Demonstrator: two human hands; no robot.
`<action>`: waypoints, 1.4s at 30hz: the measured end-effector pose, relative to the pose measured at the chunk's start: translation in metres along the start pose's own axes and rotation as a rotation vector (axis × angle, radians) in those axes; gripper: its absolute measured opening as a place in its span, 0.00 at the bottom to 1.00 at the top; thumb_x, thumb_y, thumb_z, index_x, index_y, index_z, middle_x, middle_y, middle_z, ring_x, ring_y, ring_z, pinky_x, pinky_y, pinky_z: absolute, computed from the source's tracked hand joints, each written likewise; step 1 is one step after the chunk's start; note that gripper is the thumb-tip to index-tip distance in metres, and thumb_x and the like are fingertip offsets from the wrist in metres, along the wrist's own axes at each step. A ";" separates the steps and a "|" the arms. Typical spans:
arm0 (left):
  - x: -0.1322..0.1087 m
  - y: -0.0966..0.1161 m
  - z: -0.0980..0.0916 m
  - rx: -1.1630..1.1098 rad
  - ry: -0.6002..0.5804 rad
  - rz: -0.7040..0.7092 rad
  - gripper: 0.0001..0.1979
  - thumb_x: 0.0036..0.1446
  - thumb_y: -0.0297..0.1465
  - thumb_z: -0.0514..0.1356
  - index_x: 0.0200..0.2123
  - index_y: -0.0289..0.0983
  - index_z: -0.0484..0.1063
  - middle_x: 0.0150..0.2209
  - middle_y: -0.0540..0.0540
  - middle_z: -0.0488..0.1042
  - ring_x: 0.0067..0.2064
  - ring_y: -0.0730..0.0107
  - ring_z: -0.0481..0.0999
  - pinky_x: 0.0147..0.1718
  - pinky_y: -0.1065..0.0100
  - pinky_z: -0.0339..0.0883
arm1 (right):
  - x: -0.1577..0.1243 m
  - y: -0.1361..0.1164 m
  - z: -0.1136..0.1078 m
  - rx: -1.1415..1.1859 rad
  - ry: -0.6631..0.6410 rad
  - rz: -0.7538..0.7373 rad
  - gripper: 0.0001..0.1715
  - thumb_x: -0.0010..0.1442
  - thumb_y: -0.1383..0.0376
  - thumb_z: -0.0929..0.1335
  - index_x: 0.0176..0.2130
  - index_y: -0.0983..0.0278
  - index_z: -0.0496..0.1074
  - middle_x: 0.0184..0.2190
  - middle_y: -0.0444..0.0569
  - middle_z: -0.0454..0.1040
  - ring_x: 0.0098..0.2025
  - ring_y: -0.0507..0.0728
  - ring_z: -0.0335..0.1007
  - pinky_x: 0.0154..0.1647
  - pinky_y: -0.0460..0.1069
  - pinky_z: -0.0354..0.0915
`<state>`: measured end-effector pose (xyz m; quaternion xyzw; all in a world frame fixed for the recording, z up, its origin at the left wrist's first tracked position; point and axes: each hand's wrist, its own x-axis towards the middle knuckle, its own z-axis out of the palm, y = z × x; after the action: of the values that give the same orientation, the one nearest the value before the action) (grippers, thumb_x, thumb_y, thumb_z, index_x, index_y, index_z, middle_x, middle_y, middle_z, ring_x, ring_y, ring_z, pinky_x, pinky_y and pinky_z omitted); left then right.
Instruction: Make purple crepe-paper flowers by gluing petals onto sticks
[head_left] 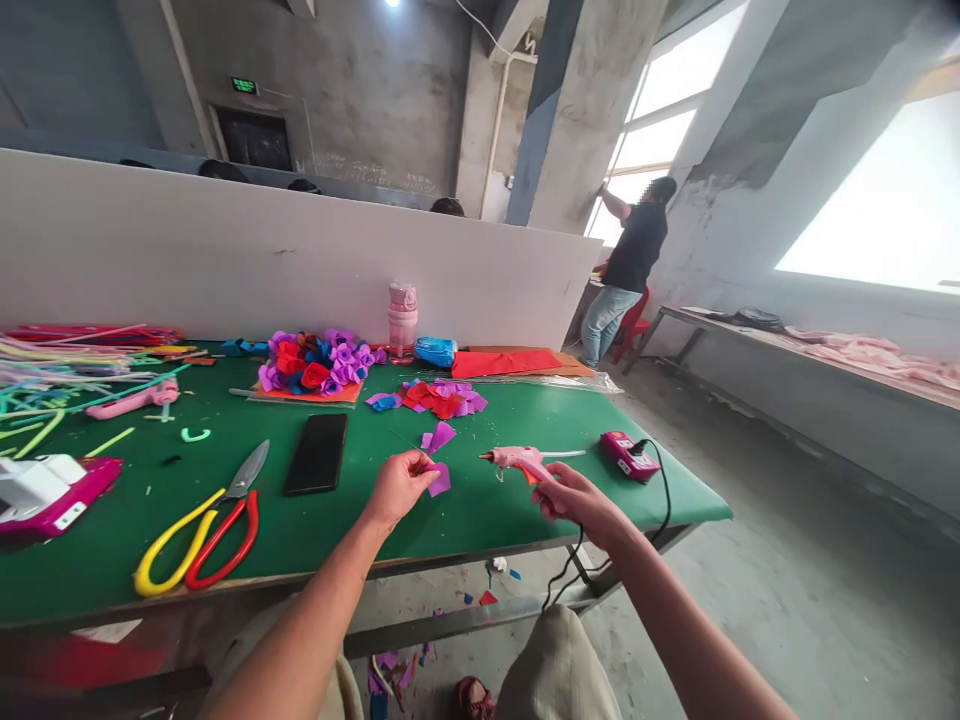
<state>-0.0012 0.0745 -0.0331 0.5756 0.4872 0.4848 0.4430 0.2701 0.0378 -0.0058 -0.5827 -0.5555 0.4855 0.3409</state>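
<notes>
Pinched in my left hand (405,487) are purple paper pieces (439,437), one sticking up above the fingers and one hanging below. My right hand (574,497) grips a pink hot glue gun (520,458) by its handle. A white glue stick (564,454) protrudes from its rear, and its nozzle points left, a short way from the purple pieces. Behind the hands lies a pile of red, purple and blue cut pieces (442,398). Farther back left is a cluster of paper flowers (319,362) in purple, red and blue.
On the green table (480,530) lie scissors (217,525), a black phone (316,453), a pink power strip (628,456) and coloured pipe cleaners (60,370). A pink bottle (403,322) stands before the white partition (300,250). The black cord (667,490) hangs off the right edge. A person (637,260) stands by the window.
</notes>
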 end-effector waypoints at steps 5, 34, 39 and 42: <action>-0.004 0.007 -0.001 -0.092 -0.049 -0.111 0.11 0.38 0.37 0.65 0.20 0.36 0.69 0.19 0.52 0.69 0.23 0.74 0.65 0.25 0.71 0.60 | -0.030 0.005 0.022 0.619 -0.137 0.026 0.11 0.51 0.57 0.68 0.32 0.61 0.68 0.25 0.44 0.62 0.21 0.49 0.54 0.20 0.45 0.58; 0.000 0.000 0.001 0.466 -0.046 -0.068 0.07 0.38 0.30 0.60 0.13 0.37 0.67 0.14 0.54 0.63 0.21 0.73 0.60 0.22 0.70 0.49 | -0.036 -0.030 0.054 -0.476 -0.099 -0.272 0.10 0.62 0.58 0.59 0.33 0.62 0.61 0.23 0.43 0.68 0.22 0.51 0.59 0.25 0.46 0.54; 0.000 0.001 0.000 0.497 -0.059 -0.098 0.07 0.39 0.31 0.60 0.15 0.36 0.68 0.15 0.53 0.65 0.22 0.73 0.61 0.22 0.70 0.50 | -0.031 -0.030 0.062 -0.546 -0.080 -0.299 0.10 0.61 0.58 0.59 0.34 0.61 0.60 0.25 0.44 0.67 0.24 0.52 0.57 0.26 0.46 0.53; -0.001 0.004 0.000 0.514 -0.075 -0.107 0.07 0.39 0.31 0.59 0.15 0.36 0.68 0.16 0.52 0.66 0.23 0.73 0.62 0.23 0.70 0.51 | -0.030 -0.033 0.064 -0.568 -0.079 -0.310 0.10 0.61 0.58 0.58 0.34 0.61 0.60 0.26 0.45 0.67 0.25 0.52 0.57 0.27 0.46 0.53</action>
<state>-0.0005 0.0734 -0.0294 0.6602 0.6074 0.2994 0.3248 0.2018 0.0038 0.0114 -0.5437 -0.7637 0.2756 0.2128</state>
